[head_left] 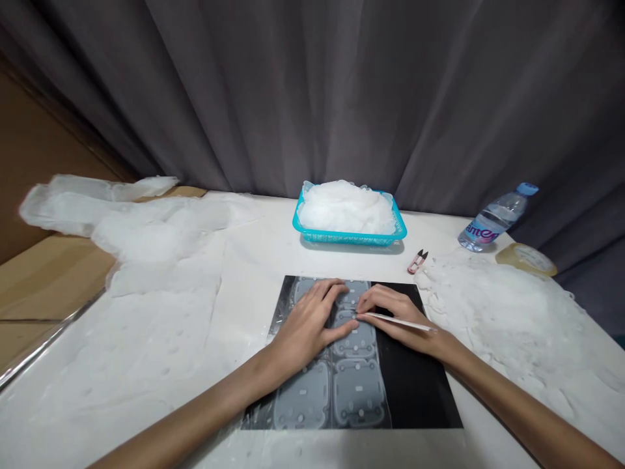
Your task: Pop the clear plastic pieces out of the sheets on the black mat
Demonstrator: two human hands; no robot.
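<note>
A translucent plastic sheet [359,391] with rounded rectangular panels and small pale dots lies on a black mat [415,391]. My left hand [312,319] rests on the sheet, its thumb and fingers spread apart. Just to its right, my right hand [390,312] is closed in a pinch around a slim white stick-like tool [405,322]. The tool's rear end points right, while its tip is near the sheet between my hands and too small to make out.
A turquoise basket [351,239] heaped with white filmy material stands at the back. Small pink thread snips [417,262], a water bottle [495,218] and a tape roll [527,258] are at right. Pale plastic sheets [156,234] cover the left side, and more pieces [508,319] lie right.
</note>
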